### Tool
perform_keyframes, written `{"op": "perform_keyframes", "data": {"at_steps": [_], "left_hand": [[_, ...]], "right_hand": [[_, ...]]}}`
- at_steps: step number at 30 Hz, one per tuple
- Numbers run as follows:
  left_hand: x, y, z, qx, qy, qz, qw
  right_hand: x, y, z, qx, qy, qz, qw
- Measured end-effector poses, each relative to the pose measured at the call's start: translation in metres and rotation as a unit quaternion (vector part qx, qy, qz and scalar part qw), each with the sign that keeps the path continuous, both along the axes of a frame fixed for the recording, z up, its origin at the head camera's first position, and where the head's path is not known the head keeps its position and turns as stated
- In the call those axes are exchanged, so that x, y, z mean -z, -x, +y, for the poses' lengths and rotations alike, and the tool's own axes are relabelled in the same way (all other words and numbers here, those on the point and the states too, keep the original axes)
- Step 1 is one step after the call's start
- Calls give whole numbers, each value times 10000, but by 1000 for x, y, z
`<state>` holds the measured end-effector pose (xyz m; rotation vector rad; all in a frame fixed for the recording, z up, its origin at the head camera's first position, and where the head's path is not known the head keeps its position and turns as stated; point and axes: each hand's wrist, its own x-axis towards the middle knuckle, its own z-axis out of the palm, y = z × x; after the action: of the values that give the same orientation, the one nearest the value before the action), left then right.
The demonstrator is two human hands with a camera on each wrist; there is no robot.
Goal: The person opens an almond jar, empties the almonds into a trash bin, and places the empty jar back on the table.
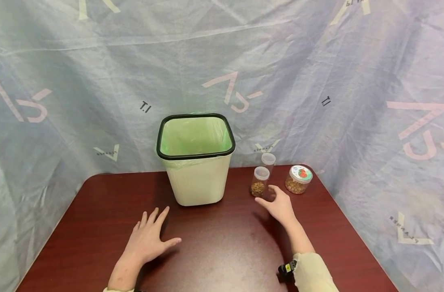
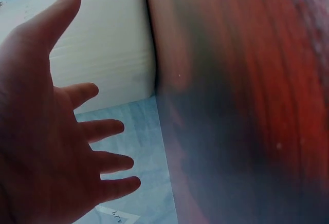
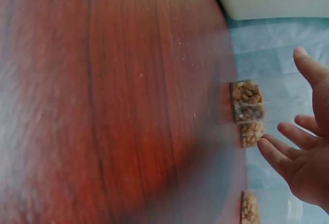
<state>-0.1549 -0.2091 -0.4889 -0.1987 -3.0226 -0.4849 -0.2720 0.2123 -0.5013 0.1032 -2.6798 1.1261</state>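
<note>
My right hand (image 1: 281, 206) reaches over the right side of the table, thumb and fingers spread apart. Just beyond its fingertips stands a clear jar of nuts (image 1: 259, 184) with a whitish lid. Behind that jar is a second narrow clear jar (image 1: 268, 159), partly hidden; nuts also show in it (image 3: 252, 134) in the right wrist view. A gap seems to separate the hand (image 3: 311, 165) from the jars. My left hand (image 1: 146, 241) hovers over the left of the table, fingers straight and spread, holding nothing.
A white bin (image 1: 198, 182) with a black rim and green liner stands at the back middle. A squat jar of nuts (image 1: 298, 179) with a printed lid is at the back right corner. Grey-blue cloth (image 1: 185, 81) hangs behind the dark red table (image 1: 222, 247).
</note>
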Motion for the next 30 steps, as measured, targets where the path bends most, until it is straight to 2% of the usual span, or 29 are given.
{"op": "perform_keyframes", "data": {"at_steps": [4,9,16,23,30], "left_hand": [[4,1,1,94,-73,9,9999],[3,5,6,236,-84,104,9996],[-6,13,17,436,-81,199,9988],[-10,25,33,738,-169,201,9969],[-17,35,51,1048,-218,270,9939]], "right_hand": [[6,9,-3,130,576,15,9983],[11,21,1,248,921,-113,9954],[20,34,7,222,1008,-314,9942],[24,42,7,184,1180,-363,9922],[27,50,5,68,1080,-407,9933]]}}
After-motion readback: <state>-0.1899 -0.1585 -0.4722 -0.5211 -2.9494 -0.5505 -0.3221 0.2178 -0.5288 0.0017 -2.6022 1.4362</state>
